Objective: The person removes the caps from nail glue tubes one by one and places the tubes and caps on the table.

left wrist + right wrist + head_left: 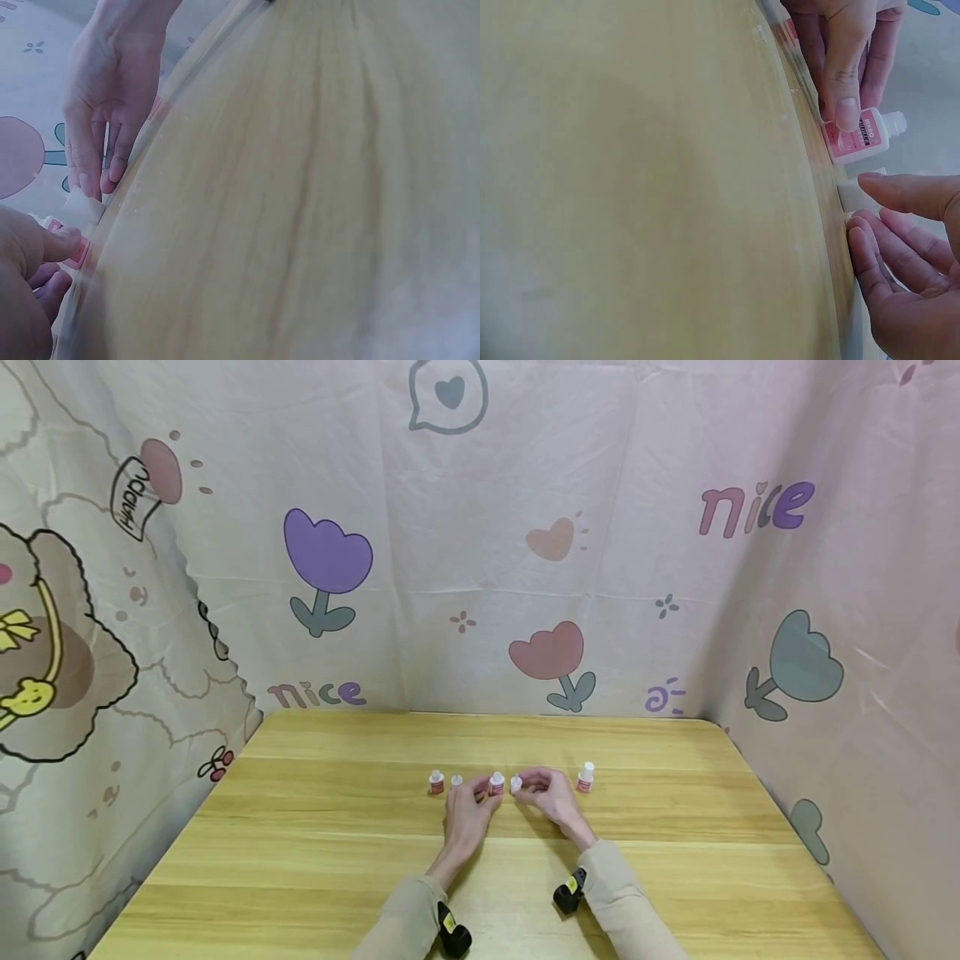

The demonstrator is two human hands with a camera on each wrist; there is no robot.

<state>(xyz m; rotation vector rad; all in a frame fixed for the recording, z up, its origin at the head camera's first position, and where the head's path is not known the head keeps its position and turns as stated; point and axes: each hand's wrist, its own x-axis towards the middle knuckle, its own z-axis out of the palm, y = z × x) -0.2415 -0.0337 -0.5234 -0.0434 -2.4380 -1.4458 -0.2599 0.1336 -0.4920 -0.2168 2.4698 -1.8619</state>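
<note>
My left hand (468,820) holds a small white bottle (856,137) with a pink-red label upright on the table, its thumb across the label. The bottle's clear nozzle is bare. Just to its right, a white cap (516,784) stands on the tabletop, and my right hand (551,795) pinches it between thumb and fingers. In the left wrist view, the cap (84,204) sits close to the held bottle (77,251).
Left of my left hand stands another uncapped bottle (437,783), with a second white cap (457,782) beside it. A capped bottle (586,777) stands right of my right hand. The wooden table (322,827) ends at a printed curtain (450,668).
</note>
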